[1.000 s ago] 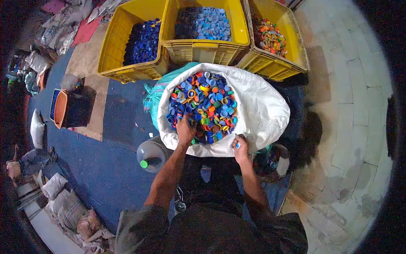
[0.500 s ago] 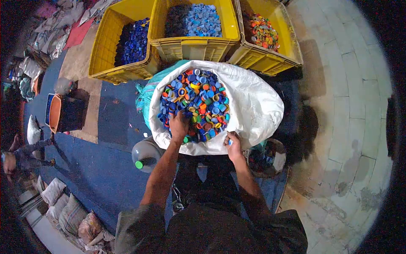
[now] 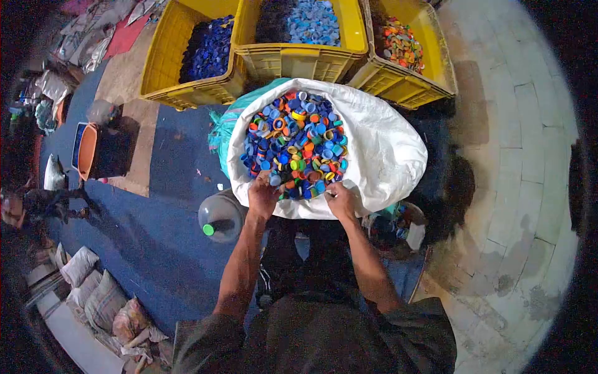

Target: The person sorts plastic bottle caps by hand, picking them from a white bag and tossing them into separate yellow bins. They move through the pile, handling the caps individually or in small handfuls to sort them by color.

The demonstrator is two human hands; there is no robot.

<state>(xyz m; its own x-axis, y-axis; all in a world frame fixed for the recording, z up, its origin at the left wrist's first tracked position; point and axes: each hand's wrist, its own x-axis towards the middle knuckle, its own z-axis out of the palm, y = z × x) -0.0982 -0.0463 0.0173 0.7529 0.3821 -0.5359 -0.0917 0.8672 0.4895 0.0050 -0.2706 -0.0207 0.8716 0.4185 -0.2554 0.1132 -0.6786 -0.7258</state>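
So there's one heap of bottle caps [image 3: 299, 144], way too many to count, sitting in the open mouth of one white sack [image 3: 389, 143]. The caps face every which way, some hollow side up, some tipped over. The sack's mouth points up, and its long axis runs left to right, with the folded bulk lying off to the right. Two hands are at the near edge: the left hand [image 3: 263, 196] has its fingers bent over the caps, with one pale blue cap [image 3: 275, 179] right at the fingertips, though I can't tell if it's pinched. The right hand [image 3: 341, 199] is curled by the rim, and I can't make out whether anything's inside. One teal sack [image 3: 240, 107] pokes out behind the white one, and one big clear bottle [image 3: 219, 216] with a green lid [image 3: 208, 230] lies just left of it. Past the sacks stand three yellow crates [image 3: 299, 60] side by side: dark blue caps left, mostly light blue middle, orange-and-green mix right. Far left, one orange tub [image 3: 87, 151].
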